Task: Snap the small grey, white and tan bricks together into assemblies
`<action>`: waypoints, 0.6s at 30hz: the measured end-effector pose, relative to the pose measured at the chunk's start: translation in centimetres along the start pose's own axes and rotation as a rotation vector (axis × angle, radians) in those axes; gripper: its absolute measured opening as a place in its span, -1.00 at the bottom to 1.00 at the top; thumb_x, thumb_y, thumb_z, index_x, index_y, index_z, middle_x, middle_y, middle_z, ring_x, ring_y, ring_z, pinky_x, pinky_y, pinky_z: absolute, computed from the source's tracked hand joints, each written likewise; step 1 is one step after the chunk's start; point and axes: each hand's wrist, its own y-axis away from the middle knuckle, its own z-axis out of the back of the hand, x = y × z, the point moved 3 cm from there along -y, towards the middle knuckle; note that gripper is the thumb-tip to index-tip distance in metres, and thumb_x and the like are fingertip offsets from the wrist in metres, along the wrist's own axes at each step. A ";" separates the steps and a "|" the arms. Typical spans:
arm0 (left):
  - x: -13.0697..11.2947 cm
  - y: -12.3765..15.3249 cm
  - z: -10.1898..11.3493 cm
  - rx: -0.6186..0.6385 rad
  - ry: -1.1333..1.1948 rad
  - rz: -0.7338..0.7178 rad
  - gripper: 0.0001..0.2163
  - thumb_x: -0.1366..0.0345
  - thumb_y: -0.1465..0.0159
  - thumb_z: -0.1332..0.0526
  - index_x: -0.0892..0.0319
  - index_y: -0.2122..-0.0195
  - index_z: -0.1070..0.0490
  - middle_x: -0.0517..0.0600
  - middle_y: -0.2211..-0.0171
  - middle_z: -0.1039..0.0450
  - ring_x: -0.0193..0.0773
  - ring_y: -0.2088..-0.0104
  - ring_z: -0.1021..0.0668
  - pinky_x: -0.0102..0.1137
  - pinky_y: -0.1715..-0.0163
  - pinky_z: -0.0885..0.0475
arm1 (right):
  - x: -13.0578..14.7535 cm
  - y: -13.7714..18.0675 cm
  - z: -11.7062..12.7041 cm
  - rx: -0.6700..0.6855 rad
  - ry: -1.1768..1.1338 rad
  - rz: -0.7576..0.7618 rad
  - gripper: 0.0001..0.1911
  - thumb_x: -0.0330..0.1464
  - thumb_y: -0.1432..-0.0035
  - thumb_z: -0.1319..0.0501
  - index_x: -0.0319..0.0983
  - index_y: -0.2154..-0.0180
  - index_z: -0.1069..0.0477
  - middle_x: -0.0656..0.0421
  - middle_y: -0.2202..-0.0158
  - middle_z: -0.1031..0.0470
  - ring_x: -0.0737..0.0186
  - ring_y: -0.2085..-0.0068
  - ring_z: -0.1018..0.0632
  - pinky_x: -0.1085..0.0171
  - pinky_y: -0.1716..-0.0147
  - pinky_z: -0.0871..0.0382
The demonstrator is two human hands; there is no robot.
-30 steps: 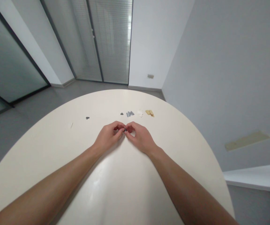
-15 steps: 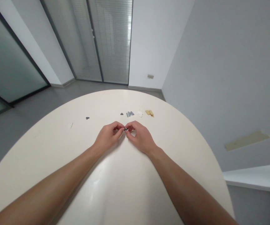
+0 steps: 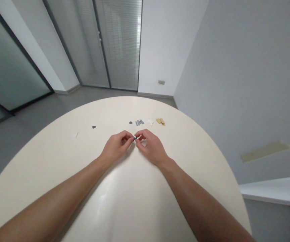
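My left hand and my right hand meet fingertip to fingertip over the middle of a round cream table. Both pinch a tiny dark piece between thumb and forefinger; it is too small to make out in detail. Just beyond the hands lie small loose pieces: a dark one, a grey cluster, white ones and tan ones.
Farther left on the table sit a lone dark piece and a small white piece. The table's curved edge runs close to a grey wall on the right. Glass partitions with blinds stand behind.
My hands stay together at the same spot; the fingers of my right hand have shifted slightly around the tiny piece.
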 end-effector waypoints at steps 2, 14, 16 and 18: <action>0.1 0.0 0.0 -0.002 -0.002 -0.003 -0.82 0.16 -0.32 -0.21 0.12 0.23 -0.53 -0.04 0.33 -0.60 -0.24 0.35 -0.58 -0.35 0.30 -0.41 | 0.0 0.0 0.0 -0.004 -0.002 0.002 -0.87 -0.41 -0.26 -0.20 -0.16 0.14 -0.41 0.17 0.16 -0.55 0.27 0.22 -0.57 0.26 0.18 -0.42; -0.2 0.1 0.1 0.000 -0.017 0.012 -0.78 0.12 -0.34 -0.18 0.13 0.25 -0.52 -0.05 0.35 -0.60 -0.24 0.36 -0.57 -0.36 0.33 -0.37 | 0.0 0.0 0.0 -0.004 -0.004 0.003 -0.89 -0.40 -0.27 -0.19 -0.15 0.14 -0.41 0.19 0.16 -0.54 0.28 0.22 -0.57 0.26 0.17 -0.41; -0.2 0.1 0.1 0.000 -0.016 0.011 -0.78 0.12 -0.34 -0.18 0.13 0.25 -0.52 -0.04 0.35 -0.60 -0.24 0.36 -0.56 -0.36 0.33 -0.37 | -0.1 0.0 -0.1 0.000 -0.005 0.003 -0.88 -0.40 -0.27 -0.19 -0.15 0.14 -0.41 0.19 0.16 -0.54 0.28 0.23 -0.57 0.26 0.17 -0.41; -0.1 0.1 0.0 0.000 -0.021 0.003 -0.78 0.12 -0.34 -0.18 0.13 0.25 -0.52 -0.04 0.35 -0.60 -0.24 0.36 -0.57 -0.36 0.33 -0.37 | -0.1 0.0 -0.1 0.004 -0.005 0.002 -0.88 -0.41 -0.27 -0.19 -0.16 0.15 -0.41 0.18 0.17 -0.54 0.28 0.23 -0.57 0.25 0.17 -0.41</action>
